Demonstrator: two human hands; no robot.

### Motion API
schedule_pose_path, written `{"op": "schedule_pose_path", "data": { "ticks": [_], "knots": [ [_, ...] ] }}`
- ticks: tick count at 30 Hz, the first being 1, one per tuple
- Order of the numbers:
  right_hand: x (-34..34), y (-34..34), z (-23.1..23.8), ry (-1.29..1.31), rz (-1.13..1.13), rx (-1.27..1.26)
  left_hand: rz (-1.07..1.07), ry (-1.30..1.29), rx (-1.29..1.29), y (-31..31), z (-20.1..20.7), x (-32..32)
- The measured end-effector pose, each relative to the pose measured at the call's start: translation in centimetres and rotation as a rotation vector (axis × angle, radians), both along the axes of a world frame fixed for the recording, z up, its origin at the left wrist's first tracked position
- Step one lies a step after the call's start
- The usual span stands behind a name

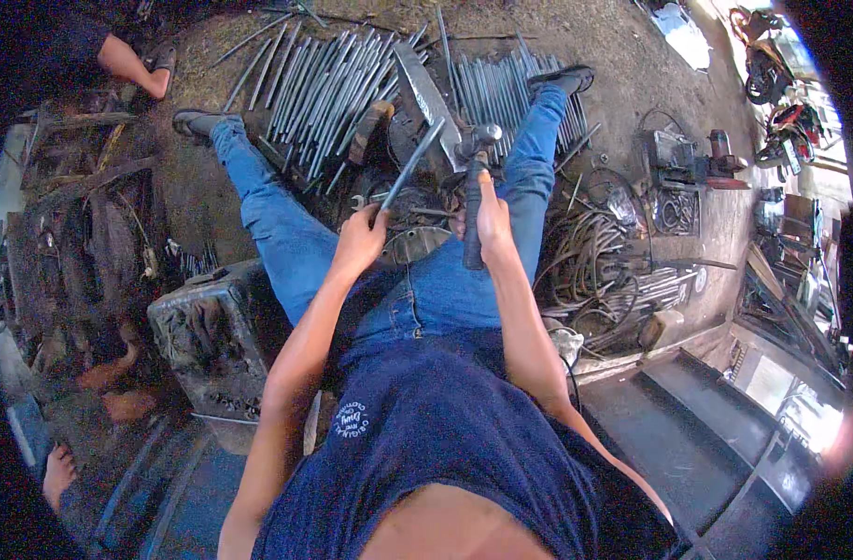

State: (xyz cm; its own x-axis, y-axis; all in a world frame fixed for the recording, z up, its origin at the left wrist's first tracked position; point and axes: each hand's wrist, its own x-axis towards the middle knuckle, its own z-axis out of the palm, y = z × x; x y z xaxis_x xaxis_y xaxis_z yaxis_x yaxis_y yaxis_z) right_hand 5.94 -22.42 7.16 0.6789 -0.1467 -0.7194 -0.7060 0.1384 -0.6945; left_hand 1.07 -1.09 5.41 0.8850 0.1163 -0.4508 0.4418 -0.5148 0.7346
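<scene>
"What holds the centre of the frame?"

"A straight, slim grey metal rod (415,163), slanting forward and rightward from the left hand (359,238), whose fingers are curled tight about its near end. The silver end of a small tool, perhaps a wrench (357,202), shows just beyond those knuckles; whether it is held too, one cannot tell."

"And opposite?"

"The right hand (492,224) is wrapped around a dark-handled, steel-headed hammer (473,201), thumb laid along the grip, its head raised just right of the rod's far end."

"Beyond the hands?"

"A broad, flat grey metal bar (424,89) lies straight ahead, between a fanned spread of grey rods (325,98) ahead and left and a second grey batch (501,89) ahead and right. Outstretched legs in blue jeans (281,238) flank both hands. Well to the right sits a tangle of looped brown cable (585,257); far ahead and left, another person's sandalled foot (160,79)."

"Where is the danger?"

"A badly aimed hammer blow could glance down the rod onto the left fingers. A slack grip could let the rod twist or spring away; a careless kick could set the loose stock rolling."
</scene>
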Motion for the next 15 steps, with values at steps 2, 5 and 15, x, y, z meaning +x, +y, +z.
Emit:
{"op": "schedule_pose_path", "data": {
  "ticks": [2,5,15],
  "knots": [
    [0.1,-0.2,-2.7,0.004,-0.028,-0.19,-0.028,-0.216,0.159,0.5,-2.2,-0.8],
    [1.8,0.0,3.3,0.024,0.01,0.022,-0.043,-0.144,0.027,0.3,-0.1,-0.2],
    [8.7,1.0,18.1,-0.821,-0.121,0.025,-0.033,-0.269,0.172,0.2,-1.0,-0.4]
  ]
}}
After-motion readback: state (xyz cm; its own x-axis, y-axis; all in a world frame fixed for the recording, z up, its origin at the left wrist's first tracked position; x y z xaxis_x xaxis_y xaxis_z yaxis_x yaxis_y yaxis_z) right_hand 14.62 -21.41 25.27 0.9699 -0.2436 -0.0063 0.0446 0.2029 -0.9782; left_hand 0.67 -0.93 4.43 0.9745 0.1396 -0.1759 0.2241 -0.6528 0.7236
